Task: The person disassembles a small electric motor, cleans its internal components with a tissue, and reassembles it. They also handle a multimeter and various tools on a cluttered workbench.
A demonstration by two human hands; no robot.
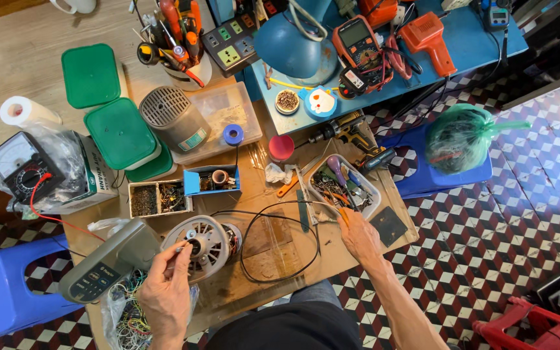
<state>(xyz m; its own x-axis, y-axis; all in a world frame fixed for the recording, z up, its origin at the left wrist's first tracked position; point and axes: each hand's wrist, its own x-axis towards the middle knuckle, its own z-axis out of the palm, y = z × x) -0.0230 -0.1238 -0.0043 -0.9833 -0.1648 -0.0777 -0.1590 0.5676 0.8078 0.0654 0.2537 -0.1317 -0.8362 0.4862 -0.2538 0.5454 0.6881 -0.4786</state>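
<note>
A grey fan motor with a ribbed round housing [210, 241] lies on the wooden board [273, 253] in front of me. My left hand [164, 291] pinches a small metal part right at the motor's centre hub. My right hand [360, 234] reaches toward the white tray of tools and screws [345, 186] and grips an orange-handled tool at the tray's near edge. A black cable [279, 277] loops across the board between my hands.
A grey fan base with a control panel [106, 264] and a bag of wires [124, 317] lie at left. Small parts boxes [158, 198], green-lidded containers [120, 133], an analogue meter [19, 168], a cordless drill [348, 133] and a blue stool [435, 175] surround the board.
</note>
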